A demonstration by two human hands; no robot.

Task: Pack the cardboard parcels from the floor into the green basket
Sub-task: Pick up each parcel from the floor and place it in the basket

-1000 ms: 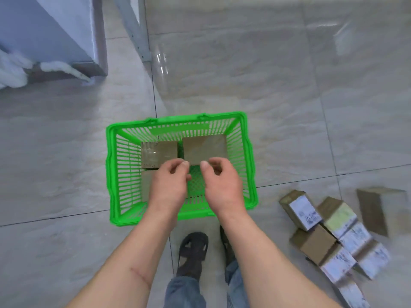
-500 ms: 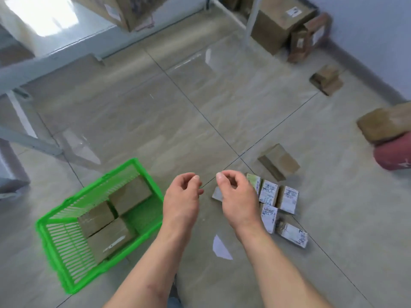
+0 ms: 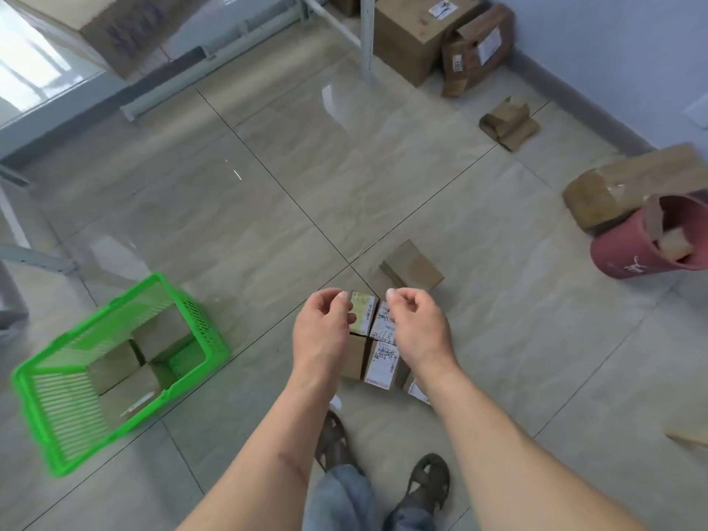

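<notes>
The green basket (image 3: 199,331) stands on the floor at the lower left with three cardboard parcels (image 3: 115,366) inside it. A cluster of small labelled cardboard parcels (image 3: 381,362) lies on the tiles straight ahead, partly hidden by my hands. A plain brown parcel (image 3: 413,268) sits just beyond them. My left hand (image 3: 322,331) hovers over the cluster's left side, fingers curled and apart, holding nothing. My right hand (image 3: 417,327) hovers over its right side, likewise empty with curled fingers.
A pink bucket (image 3: 628,251) with cardboard in it lies at the right, a taped box (image 3: 620,185) behind it. Larger boxes (image 3: 413,40) and a metal rack leg (image 3: 367,36) stand at the back. A folded carton (image 3: 507,122) lies near the wall. My sandalled feet (image 3: 429,480) are below.
The view swung from above the basket to the parcels on the right. Both empty hands left the basket and now hover over the labelled parcels.
</notes>
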